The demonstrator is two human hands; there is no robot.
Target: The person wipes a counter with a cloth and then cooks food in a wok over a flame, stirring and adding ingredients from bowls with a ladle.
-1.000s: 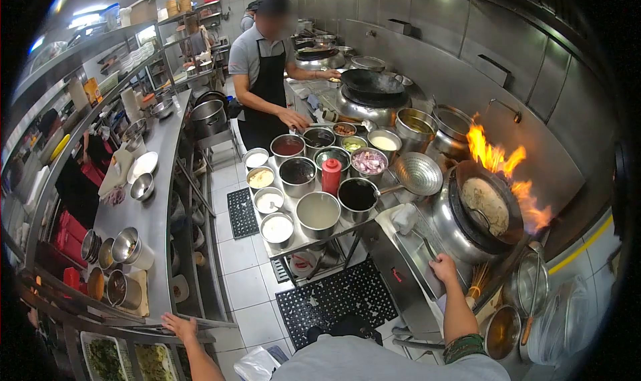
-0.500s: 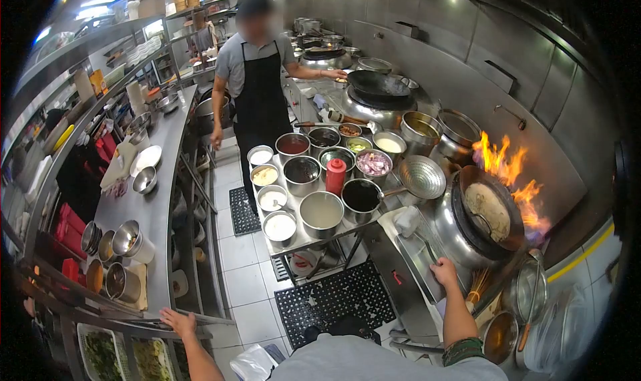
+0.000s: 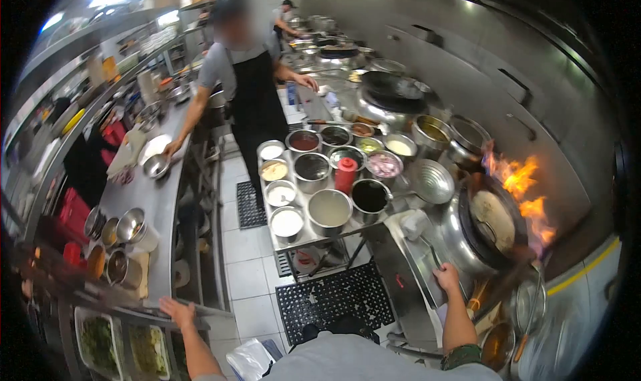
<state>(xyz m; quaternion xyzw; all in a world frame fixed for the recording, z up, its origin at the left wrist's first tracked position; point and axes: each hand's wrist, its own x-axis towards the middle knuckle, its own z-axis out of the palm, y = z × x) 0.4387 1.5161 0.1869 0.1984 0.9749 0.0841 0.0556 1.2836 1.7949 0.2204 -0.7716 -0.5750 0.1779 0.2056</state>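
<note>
My left hand [image 3: 179, 311] is open, fingers spread, over the near end of the steel counter [image 3: 157, 264] at lower left. At right, my right hand [image 3: 447, 277] is closed around a thin metal handle [image 3: 435, 253], whose far end runs up beside a crumpled white cloth [image 3: 414, 225]. What that handle belongs to I cannot tell. Beyond it a wok [image 3: 514, 239] sits tilted on the burner, with pale liquid [image 3: 491, 214] and a curved metal utensil [image 3: 487, 230] inside. Flames [image 3: 527, 187] rise along its far side.
A steel stand holds several pots of sauces and ingredients, a red squeeze bottle [image 3: 345, 174] and a perforated strainer [image 3: 433, 181]. A co-worker in a black apron [image 3: 259, 94] stands beyond it, one hand at a metal bowl [image 3: 156, 167]. A black rubber mat [image 3: 334, 301] covers the floor.
The co-worker has let go of the far wok and reached across to the bowl on the left counter. Another person shows in the background. My hands stay nearly in place; the view has shifted slightly.
</note>
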